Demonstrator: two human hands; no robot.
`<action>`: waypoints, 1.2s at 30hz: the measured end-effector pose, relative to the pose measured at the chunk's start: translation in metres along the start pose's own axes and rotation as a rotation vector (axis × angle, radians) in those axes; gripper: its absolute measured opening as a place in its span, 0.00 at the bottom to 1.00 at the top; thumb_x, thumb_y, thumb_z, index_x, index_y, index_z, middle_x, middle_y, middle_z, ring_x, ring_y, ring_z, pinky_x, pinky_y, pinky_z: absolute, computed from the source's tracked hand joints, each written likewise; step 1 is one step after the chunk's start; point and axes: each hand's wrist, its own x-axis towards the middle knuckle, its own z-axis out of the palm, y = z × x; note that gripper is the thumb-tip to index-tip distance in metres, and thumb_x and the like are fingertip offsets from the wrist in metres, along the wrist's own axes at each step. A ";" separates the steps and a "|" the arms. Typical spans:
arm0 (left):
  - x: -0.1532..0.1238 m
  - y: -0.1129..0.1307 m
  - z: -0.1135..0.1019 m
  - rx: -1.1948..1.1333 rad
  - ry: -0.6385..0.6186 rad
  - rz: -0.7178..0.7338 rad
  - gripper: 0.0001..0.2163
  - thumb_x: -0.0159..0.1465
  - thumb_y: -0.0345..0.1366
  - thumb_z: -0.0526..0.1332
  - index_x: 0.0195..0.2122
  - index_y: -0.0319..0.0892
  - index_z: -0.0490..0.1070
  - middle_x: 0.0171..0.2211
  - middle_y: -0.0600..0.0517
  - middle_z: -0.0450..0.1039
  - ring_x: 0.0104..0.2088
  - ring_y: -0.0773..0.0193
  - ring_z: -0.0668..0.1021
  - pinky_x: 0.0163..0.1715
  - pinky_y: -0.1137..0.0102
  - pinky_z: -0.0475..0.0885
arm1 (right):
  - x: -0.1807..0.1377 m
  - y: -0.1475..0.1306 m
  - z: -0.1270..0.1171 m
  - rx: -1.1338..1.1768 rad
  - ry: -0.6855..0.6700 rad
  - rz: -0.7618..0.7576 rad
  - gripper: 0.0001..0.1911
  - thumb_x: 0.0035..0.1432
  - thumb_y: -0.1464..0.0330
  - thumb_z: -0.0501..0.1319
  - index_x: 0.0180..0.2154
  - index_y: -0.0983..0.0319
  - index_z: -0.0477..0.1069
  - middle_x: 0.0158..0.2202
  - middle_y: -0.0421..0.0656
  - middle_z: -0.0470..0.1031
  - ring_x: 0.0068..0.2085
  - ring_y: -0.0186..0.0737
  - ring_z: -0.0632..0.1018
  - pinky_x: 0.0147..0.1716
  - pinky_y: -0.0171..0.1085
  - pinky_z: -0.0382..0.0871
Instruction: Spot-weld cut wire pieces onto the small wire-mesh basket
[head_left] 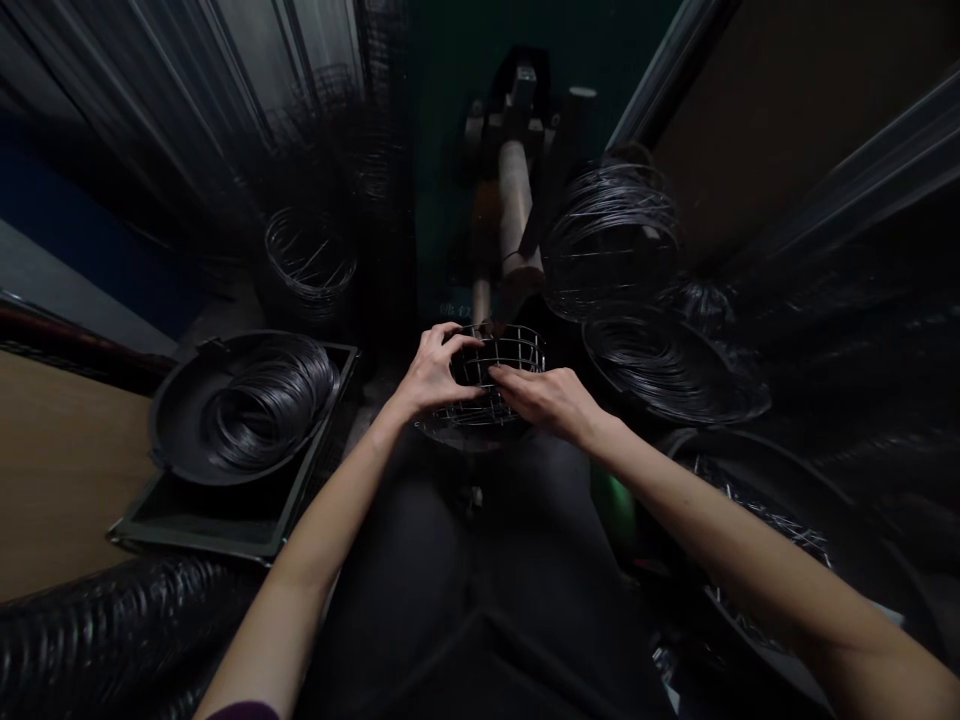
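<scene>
A round wire cage (pixel 517 350) with a grid of thin metal rods sits in front of my lap, below a machine with a pale cylindrical arm (pixel 516 200). My left hand (pixel 436 372) grips the cage's left side, fingers along the upper rim and thumb lower down. At the near right part of the cage, my right hand (pixel 546 398) has its thumb and fingers closed on the wire. Whether those fingers also hold a small loose piece is too dark to see. The cage's far side lies close to the machine's lower tip.
To the left, a black pan (pixel 180 440) holds wire rings (pixel 262 405) above a dark crate (pixel 202 530). Stacked wire rings (pixel 615 220) stand right of the machine, near another pan of rings (pixel 652 360). A large basin (pixel 862 560) with short wire pieces lies under my right forearm.
</scene>
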 end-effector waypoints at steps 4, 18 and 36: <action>0.006 -0.002 -0.004 -0.006 -0.009 0.024 0.30 0.44 0.43 0.77 0.48 0.45 0.73 0.53 0.46 0.66 0.56 0.47 0.69 0.59 0.52 0.66 | 0.001 0.003 0.003 0.042 -0.003 0.048 0.18 0.66 0.66 0.54 0.54 0.58 0.73 0.51 0.45 0.79 0.35 0.39 0.81 0.23 0.33 0.63; 0.034 -0.016 -0.006 -0.057 0.005 -0.011 0.28 0.43 0.40 0.76 0.47 0.45 0.73 0.49 0.48 0.69 0.53 0.50 0.71 0.57 0.54 0.68 | 0.010 0.021 0.026 0.229 0.302 0.231 0.07 0.64 0.66 0.59 0.37 0.60 0.75 0.36 0.44 0.72 0.31 0.34 0.72 0.28 0.32 0.61; 0.036 -0.061 -0.016 -0.130 -0.030 -0.052 0.57 0.38 0.65 0.72 0.66 0.52 0.48 0.69 0.49 0.49 0.68 0.46 0.57 0.68 0.49 0.54 | -0.072 0.088 0.014 0.404 0.459 0.615 0.15 0.64 0.60 0.57 0.45 0.60 0.76 0.39 0.43 0.78 0.37 0.39 0.76 0.41 0.36 0.68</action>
